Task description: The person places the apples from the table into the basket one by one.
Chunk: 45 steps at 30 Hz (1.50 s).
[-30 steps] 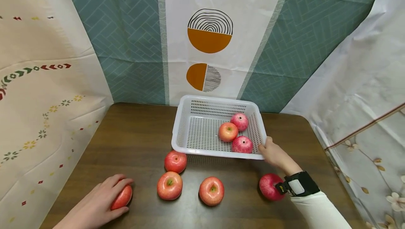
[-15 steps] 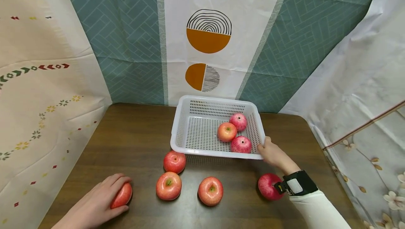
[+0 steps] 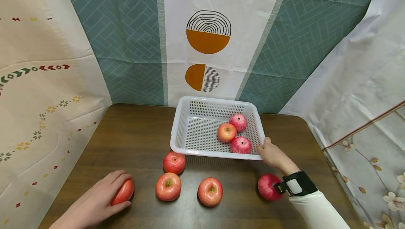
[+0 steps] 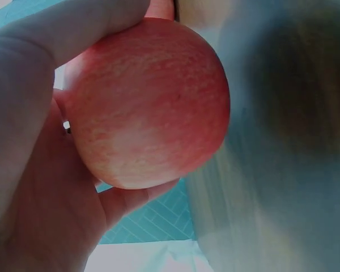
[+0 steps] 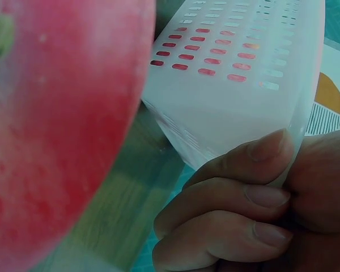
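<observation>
My left hand [image 3: 104,197] grips a red apple [image 3: 124,191] at the table's left front. In the left wrist view, thumb and fingers curl round that apple [image 4: 150,107]; I cannot tell whether it touches the table. A white perforated plastic basket [image 3: 205,153] stands towards the back, with three apples in its right half, one orange-red [image 3: 226,132] and two pinkish [image 3: 240,145]. At its front right corner, my right hand [image 3: 275,156] holds the rim, fingers curled over the wall in the right wrist view [image 5: 232,215].
On the brown wooden table [image 3: 136,130], a red apple [image 3: 174,162] lies by the basket's front left corner, a lighter apple [image 3: 168,187] just before it. Another apple [image 3: 210,191] lies front centre. A dark pink apple [image 3: 268,187] lies beneath my right wrist. Patterned cloths hang around the table.
My left hand and its apple have shifted slightly forward or up in the last half second. The right hand, the basket and the other apples stay put.
</observation>
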Available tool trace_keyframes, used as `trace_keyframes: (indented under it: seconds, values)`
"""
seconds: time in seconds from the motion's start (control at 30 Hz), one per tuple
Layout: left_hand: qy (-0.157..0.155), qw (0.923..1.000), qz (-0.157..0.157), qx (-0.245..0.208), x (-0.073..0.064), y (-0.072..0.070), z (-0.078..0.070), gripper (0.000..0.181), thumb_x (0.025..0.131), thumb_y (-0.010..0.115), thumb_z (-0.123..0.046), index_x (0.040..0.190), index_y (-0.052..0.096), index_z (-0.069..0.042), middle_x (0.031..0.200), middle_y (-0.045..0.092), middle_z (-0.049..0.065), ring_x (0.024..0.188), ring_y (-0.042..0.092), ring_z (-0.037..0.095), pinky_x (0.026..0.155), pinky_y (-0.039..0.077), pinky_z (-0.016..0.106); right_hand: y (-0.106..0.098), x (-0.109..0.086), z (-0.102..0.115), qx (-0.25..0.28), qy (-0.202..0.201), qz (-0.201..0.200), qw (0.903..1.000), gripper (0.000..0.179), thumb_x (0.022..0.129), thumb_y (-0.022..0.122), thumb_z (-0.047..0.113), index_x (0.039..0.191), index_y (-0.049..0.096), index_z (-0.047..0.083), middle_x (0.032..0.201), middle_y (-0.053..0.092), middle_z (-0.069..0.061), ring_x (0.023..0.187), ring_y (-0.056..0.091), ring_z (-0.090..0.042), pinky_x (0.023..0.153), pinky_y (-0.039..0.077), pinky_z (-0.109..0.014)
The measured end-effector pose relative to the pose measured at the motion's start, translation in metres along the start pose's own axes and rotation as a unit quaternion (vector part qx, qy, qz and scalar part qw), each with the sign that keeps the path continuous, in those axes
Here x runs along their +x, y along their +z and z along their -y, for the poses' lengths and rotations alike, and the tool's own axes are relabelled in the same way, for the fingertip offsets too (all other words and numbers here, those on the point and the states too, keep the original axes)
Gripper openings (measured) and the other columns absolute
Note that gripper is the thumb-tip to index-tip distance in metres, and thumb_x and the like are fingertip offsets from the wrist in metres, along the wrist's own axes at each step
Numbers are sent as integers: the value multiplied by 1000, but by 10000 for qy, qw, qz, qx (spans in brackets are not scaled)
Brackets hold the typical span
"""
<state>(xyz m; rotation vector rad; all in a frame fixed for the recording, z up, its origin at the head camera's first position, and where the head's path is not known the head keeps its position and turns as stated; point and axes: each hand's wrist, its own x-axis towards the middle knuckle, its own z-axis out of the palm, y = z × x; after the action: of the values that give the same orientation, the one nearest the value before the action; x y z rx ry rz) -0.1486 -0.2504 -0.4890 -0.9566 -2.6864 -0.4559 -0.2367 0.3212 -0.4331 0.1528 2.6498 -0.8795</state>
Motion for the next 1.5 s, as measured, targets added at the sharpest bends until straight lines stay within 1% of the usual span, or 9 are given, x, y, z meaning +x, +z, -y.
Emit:
trace_keyframes:
  seconds: [0.23, 0.4, 0.57, 0.7, 0.93, 1.07, 1.2, 1.33, 1.5]
  values:
    - [201, 9995, -214, -128, 14, -5, -4, 71, 72, 98, -35, 131, 66, -14, 130, 61, -4, 112, 61, 16, 101, 39, 21, 0, 0, -1, -30, 34, -35, 10000, 54, 110, 46, 19, 143, 23, -16, 126, 58, -38, 93, 65, -36, 71, 53, -40]
    - [101, 9996, -101, -263, 27, -13, -8, 68, 77, 96, -33, 134, 64, -16, 133, 58, -6, 116, 59, 14, 104, 35, 18, -2, 0, -2, -29, 47, -40, 10000, 54, 109, 46, 19, 143, 22, -16, 125, 58, -37, 92, 65, -36, 71, 53, -41]
    - [16, 9992, 145, -370, 43, -20, -14, 64, 84, 92, -37, 137, 62, -19, 136, 56, -7, 121, 57, 12, 100, 47, 26, -4, -1, -3, -19, 53, -52, 10000, 54, 110, 45, 19, 143, 22, -17, 126, 58, -38, 92, 66, -36, 71, 53, -41]
    - [60, 9985, 244, -493, 60, -27, -20, 60, 90, 87, -43, 140, 61, -22, 137, 55, -9, 122, 56, 11, 94, 56, 38, -4, -2, -3, 41, 61, -23, 10000, 55, 110, 46, 19, 144, 22, -16, 128, 57, -37, 95, 65, -36, 73, 54, -42]
    - [401, 9952, 399, -799, 96, -37, -32, 54, 96, 79, -48, 144, 61, -33, 138, 53, -8, 117, 56, 12, 93, 57, 39, -3, -3, -1, -39, 71, -45, 10000, 55, 109, 45, 20, 143, 23, -17, 126, 58, -37, 92, 65, -35, 73, 54, -43]
    - [618, 9924, 563, -900, 121, -40, -42, 54, 98, 75, -54, 145, 60, -32, 140, 53, -6, 121, 55, 13, 97, 55, 40, -1, -3, 0, -55, 54, -75, 9999, 54, 109, 45, 20, 142, 24, -17, 124, 59, -37, 91, 66, -35, 74, 55, -43]
    - [933, 9886, 677, -967, 146, -38, -50, 55, 97, 74, -56, 143, 62, -29, 139, 53, -6, 121, 54, 12, 95, 55, 36, -1, -2, 1, -52, -6, -57, 10000, 53, 109, 45, 20, 141, 25, -17, 123, 60, -35, 91, 66, -34, 76, 54, -43]
    - [1234, 9846, 683, -1032, 168, -28, -59, 52, 97, 75, -54, 142, 63, -30, 134, 53, -6, 115, 54, 10, 91, 53, 33, -1, -2, 0, -89, -11, -10, 10000, 54, 110, 46, 21, 142, 24, -16, 120, 60, -32, 92, 66, -34, 77, 54, -43]
    - [1308, 9836, 572, -1103, 189, -14, -72, 53, 97, 74, -54, 142, 64, -28, 132, 55, -4, 110, 56, 12, 89, 54, 32, -2, -2, 0, -76, 10, 29, 10000, 56, 110, 47, 20, 145, 23, -16, 121, 59, -31, 93, 65, -34, 78, 53, -44]
